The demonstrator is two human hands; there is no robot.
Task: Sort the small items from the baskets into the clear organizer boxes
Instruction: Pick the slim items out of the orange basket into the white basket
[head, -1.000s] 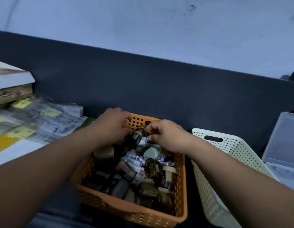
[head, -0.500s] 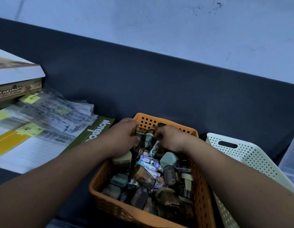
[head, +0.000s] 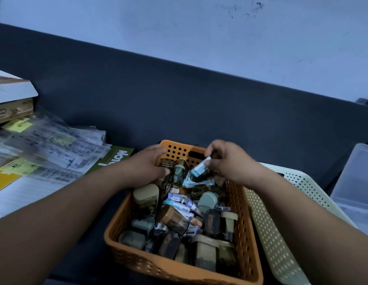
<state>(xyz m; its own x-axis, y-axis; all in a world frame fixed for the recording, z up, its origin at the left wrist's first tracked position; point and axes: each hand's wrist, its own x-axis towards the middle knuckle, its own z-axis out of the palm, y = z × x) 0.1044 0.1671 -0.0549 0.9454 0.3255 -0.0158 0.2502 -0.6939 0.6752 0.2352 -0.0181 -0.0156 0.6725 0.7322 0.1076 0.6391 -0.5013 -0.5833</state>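
An orange perforated basket stands in front of me on the dark surface, packed with several small sharpeners, erasers and dark containers. My left hand reaches into its far left corner, fingers curled around dark translucent items. My right hand hovers over the far right corner and pinches a small light-blue and white eraser lifted above the pile. A clear organizer box sits at the right edge, partly cut off.
A cream perforated basket leans against the orange one on the right. At left lie plastic-sleeved sheets, a green booklet and stacked boxes. A dark backrest rises behind.
My right hand has lifted away from the pile with the light-blue eraser pinched in it. The left hand stays dug into the far left corner. The view shifted slightly.
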